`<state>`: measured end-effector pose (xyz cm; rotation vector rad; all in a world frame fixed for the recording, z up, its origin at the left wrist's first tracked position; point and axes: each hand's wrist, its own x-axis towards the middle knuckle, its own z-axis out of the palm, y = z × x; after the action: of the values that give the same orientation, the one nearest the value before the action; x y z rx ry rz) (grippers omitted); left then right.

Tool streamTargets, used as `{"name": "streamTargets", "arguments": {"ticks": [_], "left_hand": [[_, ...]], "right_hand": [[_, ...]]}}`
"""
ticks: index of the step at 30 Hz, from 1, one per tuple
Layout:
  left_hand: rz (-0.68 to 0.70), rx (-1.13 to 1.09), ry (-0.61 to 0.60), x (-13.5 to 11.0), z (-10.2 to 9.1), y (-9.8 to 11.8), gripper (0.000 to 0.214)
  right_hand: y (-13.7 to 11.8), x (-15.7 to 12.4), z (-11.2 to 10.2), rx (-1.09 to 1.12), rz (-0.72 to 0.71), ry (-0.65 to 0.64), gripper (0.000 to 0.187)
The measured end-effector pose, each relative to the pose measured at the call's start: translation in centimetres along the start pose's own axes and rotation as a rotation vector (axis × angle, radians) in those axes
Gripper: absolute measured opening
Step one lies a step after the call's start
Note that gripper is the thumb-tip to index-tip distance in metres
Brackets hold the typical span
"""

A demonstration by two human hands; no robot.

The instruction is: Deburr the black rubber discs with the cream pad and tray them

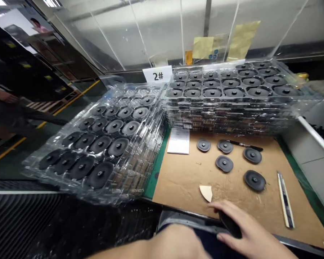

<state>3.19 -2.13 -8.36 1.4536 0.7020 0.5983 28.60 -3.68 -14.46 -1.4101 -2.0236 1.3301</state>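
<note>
At the front edge of the work surface, my right hand [247, 225] has its fingers and thumb closed round a dark rounded disc [229, 223], which is seen nearly edge-on. My left hand [176, 242] is blurred at the bottom of the view, its fingers hidden behind the back of the hand. Just beyond my right fingertips, a cream wedge-shaped piece [206, 193] lies on the brown cardboard [180, 183]. Several more black discs with raised centre studs, among them a near one [255, 180], rest on the cardboard.
A stack of clear trays with black discs [99, 174] stands at left, another stack [213, 111] at the back. A box cutter [285, 201] lies at right, a black pen [243, 145] and a paper slip [178, 141] farther back. A "2#" sign [158, 74] stands behind.
</note>
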Motion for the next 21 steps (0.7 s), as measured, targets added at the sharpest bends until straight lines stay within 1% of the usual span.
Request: {"name": "streamTargets", "arguments": {"ticks": [2, 3, 4, 6, 8, 10, 12, 15, 18, 21], "left_hand": [[-0.094, -0.113, 0.091, 1.9, 0.1, -2.1, 0.029], [-0.159, -0.258, 0.189, 2.8, 0.3, -3.3, 0.038], [-0.216, -0.416, 0.242, 3.5, 0.6, -4.3, 0.049], [-0.305, -0.685, 0.275, 4.6, 1.5, -6.0, 0.068], [-0.336, -0.830, 0.263, 5.1, 2.4, -7.0, 0.072], [-0.330, -0.894, 0.297, 5.1, 3.0, -7.5, 0.067], [-0.333, -0.944, 0.351, 5.0, 3.2, -7.7, 0.063], [-0.369, -1.011, 0.386, 4.8, 3.1, -8.2, 0.069], [-0.374, -1.024, 0.422, 4.7, 2.8, -8.6, 0.074], [-0.353, -1.046, 0.475, 4.8, 2.4, -8.8, 0.069]], "right_hand": [[-0.5, 0.8, 0.3, -0.030, -0.032, 0.141, 0.049], [-0.8, 1.2, 0.6, -0.045, -0.045, 0.198, 0.049], [-1.1, 1.7, 0.9, -0.055, -0.062, 0.237, 0.049], [-1.6, 2.7, 1.5, -0.075, -0.127, 0.278, 0.051], [-1.9, 3.7, 2.0, -0.091, -0.213, 0.293, 0.056], [-2.0, 4.7, 2.2, -0.094, -0.262, 0.299, 0.060], [-1.8, 5.5, 2.4, -0.088, -0.263, 0.303, 0.060], [-1.6, 6.3, 2.6, -0.068, -0.248, 0.287, 0.062], [-1.8, 6.9, 2.7, -0.034, -0.220, 0.248, 0.064], [-1.8, 6.9, 2.5, -0.071, -0.167, 0.217, 0.072]]}}
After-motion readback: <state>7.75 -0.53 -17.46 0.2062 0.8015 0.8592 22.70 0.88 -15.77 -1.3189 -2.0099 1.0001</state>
